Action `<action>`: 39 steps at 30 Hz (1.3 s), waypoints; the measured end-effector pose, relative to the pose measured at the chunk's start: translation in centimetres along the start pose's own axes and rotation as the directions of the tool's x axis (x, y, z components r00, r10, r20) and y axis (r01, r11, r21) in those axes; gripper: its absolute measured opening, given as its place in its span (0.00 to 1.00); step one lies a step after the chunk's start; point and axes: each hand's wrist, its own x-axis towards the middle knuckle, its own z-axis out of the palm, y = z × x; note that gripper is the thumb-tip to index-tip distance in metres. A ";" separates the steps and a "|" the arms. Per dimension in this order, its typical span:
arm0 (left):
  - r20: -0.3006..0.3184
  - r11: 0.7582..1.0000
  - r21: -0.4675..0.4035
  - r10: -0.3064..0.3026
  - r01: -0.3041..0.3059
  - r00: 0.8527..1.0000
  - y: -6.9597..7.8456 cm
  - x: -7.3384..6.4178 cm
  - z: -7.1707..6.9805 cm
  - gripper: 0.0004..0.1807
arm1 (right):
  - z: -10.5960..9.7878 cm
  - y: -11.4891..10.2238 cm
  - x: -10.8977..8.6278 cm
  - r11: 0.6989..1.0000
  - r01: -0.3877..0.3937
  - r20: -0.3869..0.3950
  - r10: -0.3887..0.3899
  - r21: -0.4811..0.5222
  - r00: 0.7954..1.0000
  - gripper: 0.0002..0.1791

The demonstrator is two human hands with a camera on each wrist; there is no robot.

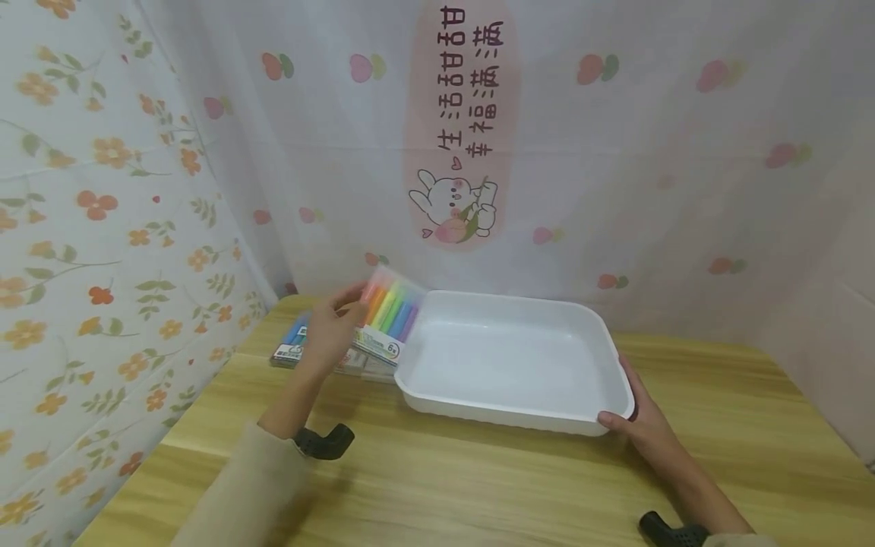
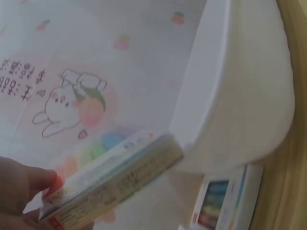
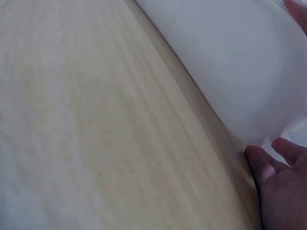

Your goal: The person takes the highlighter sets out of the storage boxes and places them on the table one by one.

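Note:
My left hand (image 1: 331, 334) pinches a clear pack of rainbow-coloured highlighters (image 1: 391, 310) by its left side, tilted up by the left end of a white plastic tray (image 1: 513, 361). In the left wrist view the thumb (image 2: 41, 178) presses on the pack, and its printed bottom edge faces the camera. My right hand (image 1: 645, 422) grips the tray at its front right corner, thumb on the rim and fingers along the outer side. In the right wrist view, fingertips (image 3: 259, 158) are right at the tray's corner. No items show inside the tray.
Left of the tray, other flat packs lie on the wooden table (image 1: 478, 486), among them a blue-toned pack (image 1: 290, 346) partly behind my left hand. Beside the tray wall is a white box with a picture window (image 2: 218, 199). A printed curtain (image 1: 328, 152) hangs behind the table.

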 end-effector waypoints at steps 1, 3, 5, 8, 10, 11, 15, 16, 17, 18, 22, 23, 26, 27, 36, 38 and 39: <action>0.000 1.000 0.004 0.003 -0.003 1.000 0.0 0.1 -0.5 0.24 | 0.0 0.1 0.0 1.000 0.003 -0.003 -0.003 0.003 1.000 0.56; -0.005 1.000 0.013 0.008 -0.008 1.000 -0.1 0.3 -1.5 0.24 | -0.1 0.2 -0.1 1.000 0.006 -0.006 -0.006 0.007 1.000 0.56; -0.009 1.000 0.026 0.011 -0.011 1.000 -0.1 0.5 -2.5 0.24 | -0.2 0.2 -0.1 1.000 0.010 -0.007 -0.010 0.021 1.000 0.56; -0.020 0.999 0.030 0.022 -0.021 1.000 0.0 0.7 -3.9 0.25 | -0.1 0.2 -0.1 0.999 0.016 -0.002 -0.016 0.042 1.000 0.56; -0.029 0.998 0.051 0.040 -0.039 0.999 0.0 0.9 -4.8 0.25 | 0.0 0.2 -0.2 0.999 0.016 -0.001 -0.016 0.048 1.000 0.57; -0.034 0.997 0.067 0.046 -0.044 0.998 0.0 1.0 -5.2 0.25 | 0.0 0.2 -0.2 0.999 0.016 -0.002 -0.016 0.050 1.000 0.57; -0.071 0.985 0.163 0.075 -0.063 0.995 -0.2 2.0 -7.0 0.24 | 0.1 0.2 -0.3 0.999 0.010 -0.008 -0.010 0.038 1.000 0.56; -0.078 0.981 0.185 0.076 -0.061 0.994 -0.3 2.2 -7.5 0.24 | 0.1 0.2 -0.4 0.999 0.009 -0.011 -0.009 0.033 1.000 0.56; -0.088 0.977 0.207 0.075 -0.055 0.993 -0.3 2.5 -8.0 0.24 | 0.1 0.2 -0.4 0.999 0.010 -0.012 -0.010 0.031 1.000 0.56; -0.096 0.974 0.221 0.074 -0.051 0.993 -0.4 2.7 -8.5 0.24 | 0.1 0.2 -0.4 0.999 0.012 -0.011 -0.011 0.030 1.000 0.56; -0.125 0.963 0.271 0.042 -0.006 0.991 -1.0 3.5 -10.4 0.24 | 0.2 0.2 -0.4 0.999 0.024 -0.003 -0.024 0.047 1.000 0.56; -0.134 0.960 0.280 0.032 0.007 0.990 -1.2 3.7 -10.8 0.24 | 0.2 0.2 -0.4 0.998 0.029 0.001 -0.029 0.053 1.000 0.56; -0.167 0.946 0.322 0.015 0.040 0.986 -1.8 4.3 -11.8 0.25 | 0.2 0.3 -0.4 0.997 0.036 0.007 -0.037 0.069 0.999 0.56; -0.176 0.941 0.335 0.007 0.053 0.984 -2.0 4.4 -12.1 0.25 | 0.2 0.3 -0.5 0.996 0.040 0.008 -0.041 0.074 0.999 0.56; -0.216 0.896 0.433 -0.006 0.102 0.976 -3.8 5.5 -14.1 0.24 | 0.1 0.3 -0.8 0.995 0.035 0.001 -0.035 0.094 0.999 0.55; -0.223 0.887 0.444 -0.029 0.128 0.974 -4.2 5.8 -14.6 0.25 | 0.2 0.2 -0.7 0.995 0.039 0.001 -0.039 0.093 0.999 0.55; -0.228 0.883 0.448 -0.039 0.141 0.973 -4.4 5.9 -14.9 0.25 | 0.2 0.2 -0.6 0.994 0.043 0.003 -0.043 0.096 0.999 0.55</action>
